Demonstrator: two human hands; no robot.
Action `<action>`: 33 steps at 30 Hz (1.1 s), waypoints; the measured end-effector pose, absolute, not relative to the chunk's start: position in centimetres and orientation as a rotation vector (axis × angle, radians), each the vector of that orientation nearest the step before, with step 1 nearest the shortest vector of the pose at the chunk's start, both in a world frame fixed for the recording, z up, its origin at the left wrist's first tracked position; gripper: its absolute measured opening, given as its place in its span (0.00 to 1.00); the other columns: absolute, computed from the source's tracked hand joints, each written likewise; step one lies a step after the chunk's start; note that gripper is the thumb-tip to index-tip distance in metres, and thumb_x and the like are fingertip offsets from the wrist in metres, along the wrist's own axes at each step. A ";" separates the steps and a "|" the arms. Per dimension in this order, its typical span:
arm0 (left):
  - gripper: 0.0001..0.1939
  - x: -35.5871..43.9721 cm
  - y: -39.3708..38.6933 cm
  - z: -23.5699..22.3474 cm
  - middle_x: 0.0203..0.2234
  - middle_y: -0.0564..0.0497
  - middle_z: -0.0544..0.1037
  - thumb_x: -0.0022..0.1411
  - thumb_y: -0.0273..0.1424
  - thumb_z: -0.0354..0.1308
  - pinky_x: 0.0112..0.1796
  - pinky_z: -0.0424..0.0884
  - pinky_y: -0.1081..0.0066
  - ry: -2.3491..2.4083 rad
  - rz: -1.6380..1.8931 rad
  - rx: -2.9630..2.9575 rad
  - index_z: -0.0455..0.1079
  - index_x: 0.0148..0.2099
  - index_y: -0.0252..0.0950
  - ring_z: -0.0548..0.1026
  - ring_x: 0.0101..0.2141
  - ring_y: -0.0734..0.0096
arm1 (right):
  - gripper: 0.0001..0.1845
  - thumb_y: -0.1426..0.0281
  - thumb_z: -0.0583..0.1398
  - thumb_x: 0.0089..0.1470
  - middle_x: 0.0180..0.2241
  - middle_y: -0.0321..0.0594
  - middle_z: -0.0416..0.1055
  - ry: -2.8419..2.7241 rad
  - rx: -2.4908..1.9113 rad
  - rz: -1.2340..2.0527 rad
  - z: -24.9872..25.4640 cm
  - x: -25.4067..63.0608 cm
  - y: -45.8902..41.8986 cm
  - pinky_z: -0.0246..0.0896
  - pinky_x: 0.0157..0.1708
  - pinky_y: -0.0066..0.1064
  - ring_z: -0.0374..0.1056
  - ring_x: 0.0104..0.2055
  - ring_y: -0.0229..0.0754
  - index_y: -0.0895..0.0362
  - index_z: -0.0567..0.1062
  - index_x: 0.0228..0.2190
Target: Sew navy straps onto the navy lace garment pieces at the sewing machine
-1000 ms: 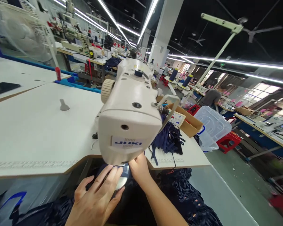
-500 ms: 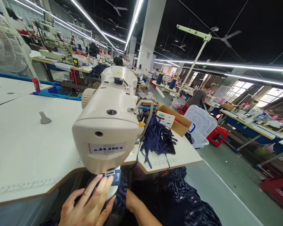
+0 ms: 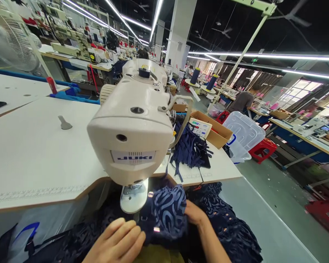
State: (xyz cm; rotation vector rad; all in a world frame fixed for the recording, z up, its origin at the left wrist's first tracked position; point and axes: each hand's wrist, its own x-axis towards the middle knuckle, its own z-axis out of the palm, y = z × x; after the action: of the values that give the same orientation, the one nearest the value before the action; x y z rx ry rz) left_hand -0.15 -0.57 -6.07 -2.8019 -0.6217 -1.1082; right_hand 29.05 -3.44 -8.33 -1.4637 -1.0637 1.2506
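A navy garment (image 3: 170,210) with a swirled pattern and a rounded, cup-like piece hangs beside the sewing machine's narrow bed end (image 3: 133,200). Small shiny metallic pieces (image 3: 157,229) show on it. My right hand (image 3: 194,213) grips the garment's right side, its fingertips hidden behind the cloth. My left hand (image 3: 119,239) is closed, fingers bent together over dark cloth just below and in front of the bed end. The white JUKI machine head (image 3: 131,146) stands directly above. More dark patterned cloth (image 3: 82,237) spreads left of my left hand.
Navy straps (image 3: 189,146) lie piled on the white table (image 3: 44,153), near a control panel (image 3: 200,128) and cardboard box (image 3: 219,131). A patterned dark heap (image 3: 230,226) rests at right. Beyond are a clear plastic bin (image 3: 244,128) and red stool (image 3: 263,149).
My left hand has come off the bed end, down toward me. My right hand has moved right and up, drawing the garment off the bed end. The view has tilted down.
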 end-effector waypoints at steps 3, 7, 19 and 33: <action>0.14 0.6 -1.1 -8.1 0.30 0.55 0.77 0.61 0.22 0.48 0.38 0.69 0.74 -0.794 -0.939 -3.037 0.68 0.44 0.43 0.75 0.29 0.73 | 0.28 0.48 0.62 0.48 0.19 0.35 0.67 -1.060 -1.436 1.435 -8.7 31.3 -4.6 0.59 0.23 0.28 0.62 0.21 0.35 0.61 0.71 0.20; 0.25 2.3 -0.8 -7.2 0.49 0.49 0.74 0.61 0.33 0.55 0.45 0.72 0.71 -0.935 -0.786 -3.161 0.57 0.61 0.43 0.74 0.46 0.65 | 0.29 0.44 0.60 0.47 0.17 0.31 0.60 -1.005 -1.403 1.449 -8.6 28.9 -4.3 0.50 0.24 0.27 0.53 0.21 0.33 0.58 0.65 0.18; 0.16 2.8 -0.9 -5.9 0.13 0.53 0.68 0.66 0.25 0.39 0.20 0.64 0.68 -1.048 -0.662 -2.926 0.65 0.30 0.37 0.69 0.16 0.65 | 0.19 0.63 0.44 0.65 0.23 0.36 0.63 -1.926 -1.734 0.536 -6.7 20.2 -1.7 0.50 0.27 0.29 0.59 0.26 0.39 0.55 0.62 0.24; 0.14 4.1 -1.7 -6.2 0.21 0.45 0.75 0.58 0.20 0.42 0.28 0.73 0.64 -1.252 -0.252 -3.116 0.68 0.41 0.29 0.76 0.24 0.59 | 0.23 0.64 0.41 0.67 0.25 0.39 0.67 -1.854 -1.673 0.297 -7.6 19.1 -2.0 0.54 0.28 0.28 0.63 0.28 0.40 0.57 0.66 0.25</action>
State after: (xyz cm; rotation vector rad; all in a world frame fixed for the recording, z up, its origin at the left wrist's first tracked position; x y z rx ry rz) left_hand 4.12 -1.69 -6.19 -3.1160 -1.2515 -0.2515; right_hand 19.12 -2.04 -7.57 -1.6732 -1.8542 0.2972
